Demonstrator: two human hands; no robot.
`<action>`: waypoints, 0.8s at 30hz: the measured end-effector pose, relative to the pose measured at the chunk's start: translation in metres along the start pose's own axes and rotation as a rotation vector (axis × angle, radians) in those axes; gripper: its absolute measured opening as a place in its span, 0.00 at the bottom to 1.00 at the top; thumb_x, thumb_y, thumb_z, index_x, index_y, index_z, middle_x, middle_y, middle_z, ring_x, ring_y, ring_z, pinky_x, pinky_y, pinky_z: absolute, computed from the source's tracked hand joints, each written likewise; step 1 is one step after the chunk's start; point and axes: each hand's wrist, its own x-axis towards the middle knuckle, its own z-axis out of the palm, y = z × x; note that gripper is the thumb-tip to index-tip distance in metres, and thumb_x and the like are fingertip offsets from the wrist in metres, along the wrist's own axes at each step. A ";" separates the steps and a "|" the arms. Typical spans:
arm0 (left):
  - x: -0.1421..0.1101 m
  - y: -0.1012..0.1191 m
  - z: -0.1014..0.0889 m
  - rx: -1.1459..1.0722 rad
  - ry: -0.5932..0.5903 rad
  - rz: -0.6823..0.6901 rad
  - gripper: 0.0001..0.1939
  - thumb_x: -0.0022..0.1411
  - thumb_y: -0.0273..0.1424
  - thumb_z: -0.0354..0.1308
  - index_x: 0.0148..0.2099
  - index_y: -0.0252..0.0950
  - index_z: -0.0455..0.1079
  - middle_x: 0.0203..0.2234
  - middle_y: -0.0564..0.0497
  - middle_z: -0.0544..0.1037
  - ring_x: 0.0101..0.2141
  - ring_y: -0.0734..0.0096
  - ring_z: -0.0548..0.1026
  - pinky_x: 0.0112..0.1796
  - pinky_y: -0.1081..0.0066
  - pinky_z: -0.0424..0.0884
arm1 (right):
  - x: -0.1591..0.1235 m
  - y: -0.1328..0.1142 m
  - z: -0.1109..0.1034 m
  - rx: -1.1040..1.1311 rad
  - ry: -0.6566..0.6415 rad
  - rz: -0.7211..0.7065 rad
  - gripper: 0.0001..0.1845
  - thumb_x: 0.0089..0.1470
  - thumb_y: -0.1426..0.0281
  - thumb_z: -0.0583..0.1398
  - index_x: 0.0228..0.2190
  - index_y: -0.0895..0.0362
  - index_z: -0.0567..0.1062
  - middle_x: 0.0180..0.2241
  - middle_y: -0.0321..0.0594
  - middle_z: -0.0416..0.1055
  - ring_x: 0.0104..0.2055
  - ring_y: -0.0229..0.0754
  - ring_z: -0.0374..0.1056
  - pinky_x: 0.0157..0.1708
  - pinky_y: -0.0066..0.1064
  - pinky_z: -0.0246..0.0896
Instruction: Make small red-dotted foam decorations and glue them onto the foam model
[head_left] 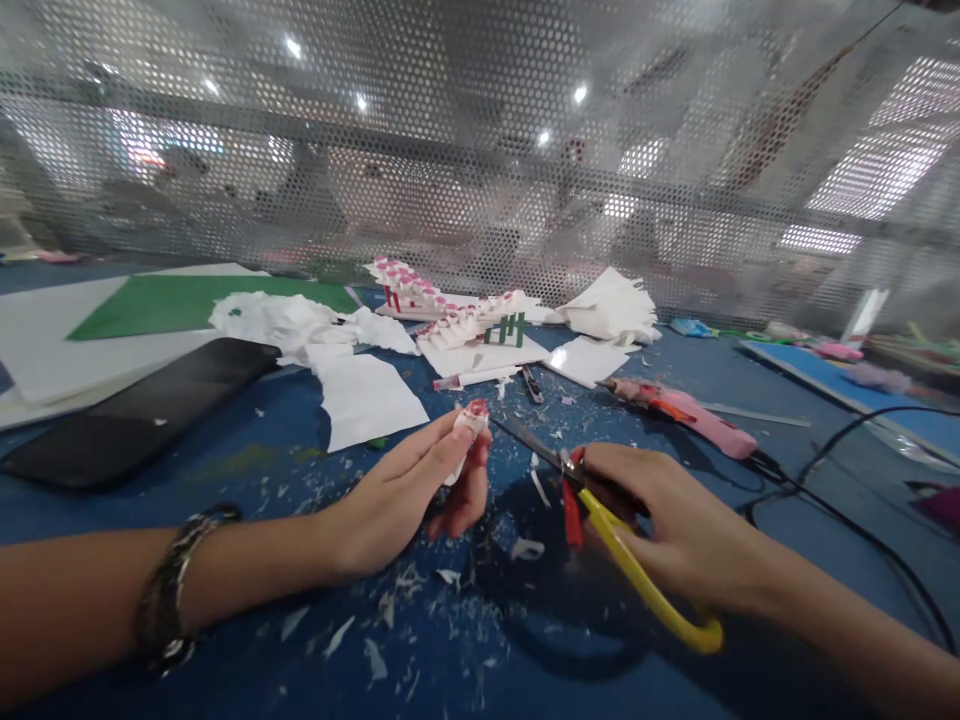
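My left hand [405, 480] pinches a small rolled piece of white paper [466, 425] with a pinkish-red tip. In my right hand [667, 510] is a pair of scissors [611, 535] with yellow handles, its blades pointing left toward the paper piece but apart from it. A red strip [572, 515] hangs just below the scissors' pivot; I cannot tell what it belongs to. Below both hands, white paper scraps [375, 660] litter the blue table [285, 540].
White-and-pink paper models [465, 310] stand at the back, near crumpled white paper [277, 325] and a paper stack [611, 305]. A pink glue gun [697, 420] with a black cord [847, 550] lies right. A black case [142, 415] lies left. Behind rises a perforated metal screen [450, 140].
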 end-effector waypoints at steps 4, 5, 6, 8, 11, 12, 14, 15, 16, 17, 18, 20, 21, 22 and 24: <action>-0.001 0.002 0.001 0.008 -0.013 -0.010 0.13 0.63 0.35 0.32 0.29 0.37 0.51 0.11 0.61 0.60 0.13 0.81 0.54 0.15 0.79 0.53 | -0.002 -0.009 0.003 0.052 -0.107 0.036 0.16 0.44 0.59 0.56 0.21 0.56 0.57 0.21 0.32 0.59 0.21 0.33 0.50 0.21 0.26 0.45; -0.001 0.002 0.002 0.019 -0.022 -0.013 0.13 0.63 0.35 0.33 0.29 0.37 0.51 0.11 0.61 0.60 0.13 0.81 0.54 0.15 0.79 0.52 | -0.002 -0.011 0.003 0.044 -0.121 0.050 0.18 0.41 0.57 0.57 0.22 0.56 0.58 0.22 0.33 0.60 0.22 0.33 0.51 0.21 0.26 0.46; -0.001 0.003 0.002 0.030 -0.033 -0.014 0.13 0.63 0.35 0.33 0.28 0.37 0.51 0.11 0.61 0.60 0.13 0.81 0.54 0.15 0.79 0.52 | -0.002 -0.012 0.004 0.032 -0.132 0.065 0.19 0.39 0.55 0.58 0.22 0.56 0.58 0.22 0.33 0.61 0.22 0.34 0.52 0.21 0.26 0.47; -0.002 0.003 0.002 0.049 -0.052 -0.007 0.13 0.62 0.35 0.34 0.28 0.37 0.51 0.12 0.61 0.60 0.13 0.82 0.54 0.15 0.79 0.52 | -0.003 -0.015 0.003 0.005 -0.144 0.091 0.22 0.36 0.53 0.60 0.23 0.56 0.59 0.23 0.34 0.61 0.22 0.34 0.52 0.21 0.27 0.47; -0.001 0.002 0.002 0.062 -0.059 0.001 0.13 0.62 0.36 0.36 0.28 0.37 0.52 0.11 0.61 0.59 0.13 0.82 0.53 0.14 0.79 0.51 | -0.003 -0.017 0.003 -0.010 -0.174 0.096 0.24 0.34 0.50 0.59 0.25 0.57 0.60 0.25 0.36 0.63 0.22 0.36 0.54 0.23 0.29 0.49; -0.001 0.001 0.002 0.074 -0.061 -0.002 0.13 0.61 0.36 0.36 0.27 0.37 0.52 0.11 0.61 0.59 0.12 0.82 0.52 0.14 0.79 0.50 | -0.004 -0.018 0.002 -0.016 -0.181 0.096 0.26 0.34 0.49 0.59 0.26 0.57 0.61 0.26 0.37 0.63 0.23 0.36 0.55 0.23 0.30 0.50; 0.000 -0.001 0.002 0.107 -0.068 -0.008 0.13 0.61 0.36 0.37 0.27 0.37 0.53 0.10 0.61 0.59 0.12 0.82 0.52 0.14 0.79 0.49 | -0.004 -0.019 0.002 -0.025 -0.185 0.094 0.29 0.33 0.46 0.57 0.27 0.57 0.61 0.27 0.39 0.63 0.24 0.38 0.57 0.25 0.33 0.52; -0.001 -0.001 0.002 0.121 -0.073 -0.009 0.14 0.61 0.36 0.37 0.26 0.37 0.54 0.10 0.61 0.59 0.12 0.82 0.52 0.15 0.78 0.49 | -0.005 -0.019 0.002 -0.025 -0.183 0.093 0.30 0.33 0.45 0.57 0.28 0.58 0.62 0.27 0.40 0.63 0.24 0.39 0.57 0.26 0.33 0.52; -0.001 -0.001 0.002 0.131 -0.079 -0.009 0.14 0.61 0.36 0.37 0.26 0.37 0.54 0.10 0.61 0.58 0.12 0.82 0.53 0.15 0.78 0.49 | -0.005 -0.019 0.003 -0.024 -0.181 0.092 0.31 0.33 0.44 0.57 0.28 0.58 0.62 0.28 0.40 0.64 0.24 0.40 0.58 0.26 0.34 0.53; -0.002 -0.002 0.003 0.138 -0.083 -0.009 0.14 0.61 0.36 0.37 0.26 0.37 0.53 0.10 0.61 0.58 0.12 0.81 0.53 0.15 0.78 0.50 | -0.006 -0.020 0.003 -0.018 -0.183 0.087 0.31 0.33 0.44 0.56 0.28 0.58 0.62 0.27 0.40 0.64 0.24 0.40 0.58 0.26 0.34 0.53; -0.002 -0.002 0.003 0.146 -0.088 -0.008 0.14 0.61 0.36 0.36 0.26 0.37 0.53 0.10 0.61 0.58 0.13 0.81 0.53 0.16 0.77 0.50 | -0.006 -0.020 0.003 -0.008 -0.186 0.081 0.31 0.33 0.44 0.56 0.28 0.58 0.62 0.27 0.40 0.64 0.24 0.39 0.58 0.26 0.33 0.52; -0.004 -0.001 0.004 0.174 -0.098 0.002 0.13 0.61 0.34 0.36 0.26 0.37 0.53 0.11 0.61 0.57 0.13 0.80 0.53 0.17 0.76 0.52 | -0.006 -0.021 0.004 0.009 -0.186 0.072 0.29 0.35 0.44 0.55 0.27 0.57 0.62 0.26 0.39 0.64 0.23 0.38 0.57 0.24 0.31 0.51; -0.005 -0.001 0.004 0.196 -0.105 0.010 0.13 0.61 0.34 0.36 0.26 0.37 0.53 0.12 0.61 0.57 0.14 0.80 0.53 0.17 0.76 0.52 | -0.007 -0.022 0.005 0.003 -0.179 0.073 0.28 0.36 0.44 0.54 0.26 0.57 0.62 0.26 0.38 0.64 0.22 0.37 0.57 0.23 0.30 0.50; -0.005 -0.001 0.004 0.217 -0.113 0.017 0.13 0.61 0.33 0.35 0.25 0.37 0.52 0.12 0.61 0.56 0.14 0.80 0.53 0.18 0.76 0.52 | -0.007 -0.022 0.005 -0.014 -0.165 0.076 0.28 0.37 0.44 0.54 0.25 0.57 0.62 0.25 0.38 0.64 0.22 0.37 0.56 0.22 0.29 0.48; -0.005 0.000 0.004 0.242 -0.128 0.024 0.14 0.61 0.32 0.35 0.24 0.37 0.52 0.12 0.61 0.54 0.15 0.80 0.52 0.18 0.76 0.52 | -0.007 -0.023 0.006 -0.062 -0.141 0.083 0.27 0.39 0.44 0.53 0.23 0.56 0.62 0.23 0.37 0.64 0.20 0.36 0.55 0.20 0.28 0.45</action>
